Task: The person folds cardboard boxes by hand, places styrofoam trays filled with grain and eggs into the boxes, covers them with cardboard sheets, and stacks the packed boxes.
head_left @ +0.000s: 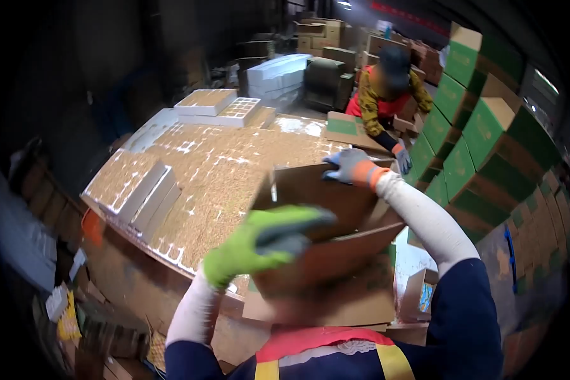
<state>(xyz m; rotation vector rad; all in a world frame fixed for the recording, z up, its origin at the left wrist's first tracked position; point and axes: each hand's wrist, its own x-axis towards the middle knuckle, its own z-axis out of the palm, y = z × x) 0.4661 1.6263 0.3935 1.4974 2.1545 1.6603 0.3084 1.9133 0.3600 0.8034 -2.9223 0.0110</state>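
Note:
An open cardboard box (pixel 335 259) stands tilted right in front of me, its flaps up and its lower part blurred. My right hand (pixel 351 167), in a grey and orange glove, grips the far rim of the box. Over the box's near left side is my left hand (pixel 266 240), in a green and grey glove, blurred, its fingers stretched toward the opening. Beyond the box, the wide table (pixel 202 171) is covered with brown granular material and white grid dividers.
A co-worker (pixel 386 95) leans over cardboard at the far right. Green and brown boxes (pixel 462 152) are stacked high on the right. White trays (pixel 149 196) lean at the table's left, and more trays (pixel 215 104) lie at its back. A small open box (pixel 418 294) sits at near right.

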